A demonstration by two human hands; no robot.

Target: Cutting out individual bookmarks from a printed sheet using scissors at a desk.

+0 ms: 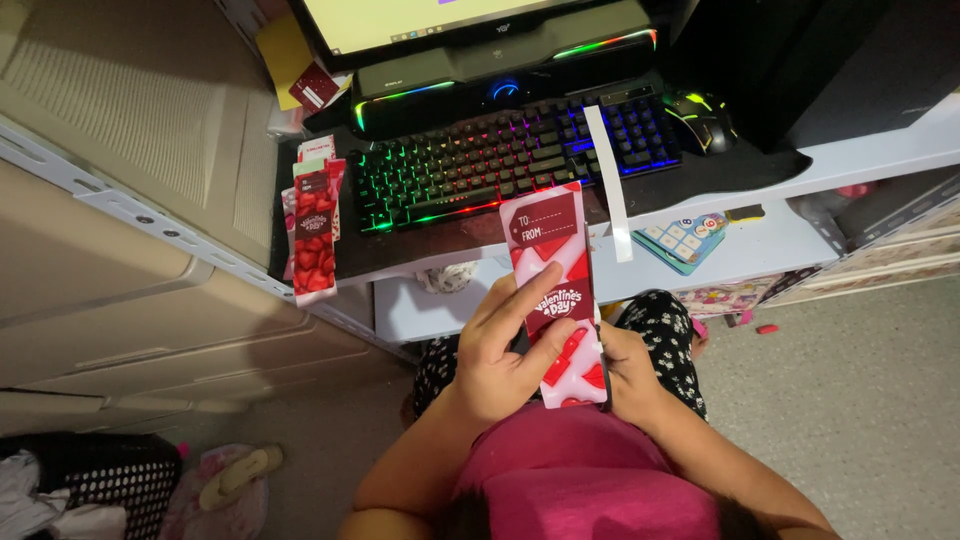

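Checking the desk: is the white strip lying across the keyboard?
Yes, the white strip lies slanted over the right part of the lit keyboard and runs down past the desk edge.

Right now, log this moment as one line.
left grip: holds red heart-patterned packet | right grip: supports its lower edge | behind: lit keyboard

In my two hands I hold a long flat red package (556, 290), upright, with pink and white heart shapes and a dark red tag-shaped label at its top; my left grip (500, 350) lies across its front and my right grip (628, 365) backs its lower edge. A stack of similar red packages (314, 235) lies on the bench left of the keyboard. A small dark red card (314, 87) rests on a yellow sheet near the screen. The bright screen (420, 18) stands at the top edge. A teal sheet with round stickers (685, 238) lies on the white shelf.
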